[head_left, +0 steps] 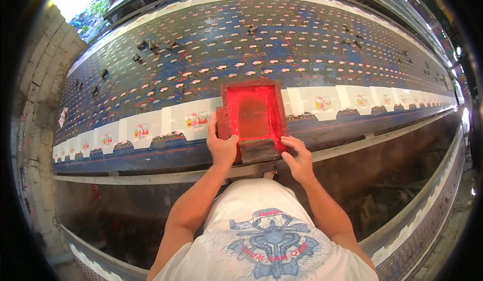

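A wooden screen printing frame (259,151) smeared with red ink sits in front of me on the long table, over the near row of white fabric pieces. Its mesh (254,114) is brownish red in the middle, with thicker wet red along the inner walls. My left hand (222,149) grips the frame's left side, thumb on the near left corner and fingers along the outer edge. At the near right corner, my right hand (299,160) holds the frame between thumb and fingers. The fabric directly beneath the frame is hidden.
White cut fabric pieces (173,120) with small coloured prints run along the near table edge on both sides. Small dark blocks (143,45) lie scattered over the ink-spotted tabletop (211,44). A pale rail (146,180) borders the table. A block wall (45,55) stands left; another table lies behind me.
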A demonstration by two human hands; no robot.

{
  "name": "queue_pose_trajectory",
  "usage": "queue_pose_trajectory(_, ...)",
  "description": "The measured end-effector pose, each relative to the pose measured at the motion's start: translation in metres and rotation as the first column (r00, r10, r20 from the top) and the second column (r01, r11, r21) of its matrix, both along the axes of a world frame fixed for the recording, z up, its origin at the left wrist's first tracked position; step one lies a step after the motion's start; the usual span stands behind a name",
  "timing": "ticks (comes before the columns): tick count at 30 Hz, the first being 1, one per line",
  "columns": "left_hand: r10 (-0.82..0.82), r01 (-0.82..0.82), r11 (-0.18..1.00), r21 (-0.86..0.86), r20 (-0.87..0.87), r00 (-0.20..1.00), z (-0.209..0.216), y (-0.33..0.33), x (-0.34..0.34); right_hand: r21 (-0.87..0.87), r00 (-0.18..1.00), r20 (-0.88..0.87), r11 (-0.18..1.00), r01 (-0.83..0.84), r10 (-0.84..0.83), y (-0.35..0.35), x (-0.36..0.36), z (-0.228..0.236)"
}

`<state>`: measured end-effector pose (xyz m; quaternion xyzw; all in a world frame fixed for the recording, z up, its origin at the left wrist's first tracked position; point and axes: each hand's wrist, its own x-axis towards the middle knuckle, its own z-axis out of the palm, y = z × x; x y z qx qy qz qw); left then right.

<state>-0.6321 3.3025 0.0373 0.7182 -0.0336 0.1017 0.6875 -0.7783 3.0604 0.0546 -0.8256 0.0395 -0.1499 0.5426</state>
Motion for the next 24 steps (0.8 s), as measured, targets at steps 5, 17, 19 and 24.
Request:
queue_pose_trajectory(5, -0.017, 0.014, 0.999, -0.037, -0.082, 0.997, -0.009, -0.035, -0.006, 0.005, 0.996, 0.053, 0.997, -0.075, 0.075, -0.051, -0.011, -0.001)
queue_pose_trajectory(17, -0.050, 0.009, 0.975, -0.222, -0.178, 0.983, -0.008, -0.043, -0.006, -0.129, 0.953, 0.150, 0.961, -0.246, 0.264, -0.093, -0.007, 0.029)
queue_pose_trajectory(19, -0.051, 0.010, 0.974, -0.226, -0.179, 0.982, -0.011, -0.043, -0.007, -0.145, 0.939, 0.155, 0.947, -0.286, 0.307, -0.092, -0.005, 0.029)
queue_pose_trajectory(24, -0.059, 0.022, 0.980, -0.200, -0.180, 0.982, -0.008, -0.046, -0.008, -0.322, 0.872, 0.196, 0.869, -0.375, 0.449, -0.076, 0.008, 0.032)
